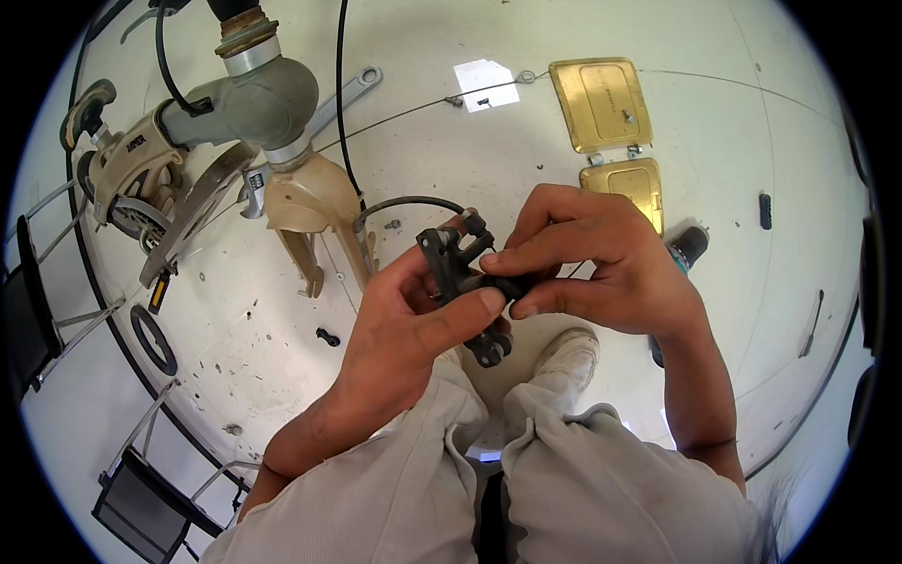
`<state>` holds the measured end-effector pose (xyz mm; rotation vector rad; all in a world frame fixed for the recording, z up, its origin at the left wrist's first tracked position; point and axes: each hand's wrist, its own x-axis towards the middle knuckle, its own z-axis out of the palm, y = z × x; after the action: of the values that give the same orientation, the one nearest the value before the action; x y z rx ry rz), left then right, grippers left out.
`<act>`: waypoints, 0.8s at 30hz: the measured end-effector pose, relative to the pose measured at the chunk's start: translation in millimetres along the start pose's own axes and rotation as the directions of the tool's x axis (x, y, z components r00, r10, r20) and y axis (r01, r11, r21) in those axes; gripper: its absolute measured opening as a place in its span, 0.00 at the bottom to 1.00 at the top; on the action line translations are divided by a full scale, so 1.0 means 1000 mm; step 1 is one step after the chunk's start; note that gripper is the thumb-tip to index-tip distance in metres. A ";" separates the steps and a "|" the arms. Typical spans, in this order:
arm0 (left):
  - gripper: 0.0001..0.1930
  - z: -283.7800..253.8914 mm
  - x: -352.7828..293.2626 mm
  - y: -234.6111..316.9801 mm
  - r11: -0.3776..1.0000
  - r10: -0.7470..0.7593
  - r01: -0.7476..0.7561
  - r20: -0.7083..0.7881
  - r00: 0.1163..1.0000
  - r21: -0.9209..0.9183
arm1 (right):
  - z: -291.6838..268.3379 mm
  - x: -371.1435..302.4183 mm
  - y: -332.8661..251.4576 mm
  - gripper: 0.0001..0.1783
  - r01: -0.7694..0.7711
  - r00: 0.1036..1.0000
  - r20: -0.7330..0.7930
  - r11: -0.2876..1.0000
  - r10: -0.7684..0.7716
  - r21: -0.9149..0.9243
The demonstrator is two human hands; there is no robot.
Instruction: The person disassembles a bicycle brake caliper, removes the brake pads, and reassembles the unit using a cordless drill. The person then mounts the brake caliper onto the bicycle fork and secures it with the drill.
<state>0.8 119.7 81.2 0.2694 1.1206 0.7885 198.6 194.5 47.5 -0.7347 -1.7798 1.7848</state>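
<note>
My left hand (390,324) is closed around a black brake caliper (446,261), held up over my knees with the thumb lying across it. A black cable (413,199) runs into its upper end and curves back toward a beige fork (315,211) at the left. From the other side my right hand (606,263) comes in, thumb and fingers pinched on a dark part at the caliper's right side. Those fingertips hide most of that part, so I cannot tell its exact shape. The left hand covers some of the caliper's body.
A frame with a grey-green joint (272,99) and the fork stands at the upper left. A wrench (357,87), a white sheet (487,85), gold-coloured floor plates (571,132), a power drill (691,246), a black ring (153,338) and several small parts lie on the pale floor. Chairs (146,503) stand at the left.
</note>
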 end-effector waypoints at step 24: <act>0.33 -0.007 0.000 -0.009 1.000 0.023 -0.023 0.018 1.000 -0.016 | 0.008 -0.007 -0.002 0.20 -0.058 0.998 -0.009 0.992 0.059 0.116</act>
<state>-1.9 112.3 73.2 0.2755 1.0958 0.8136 197.7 183.8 49.7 -0.7565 -1.6465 1.8996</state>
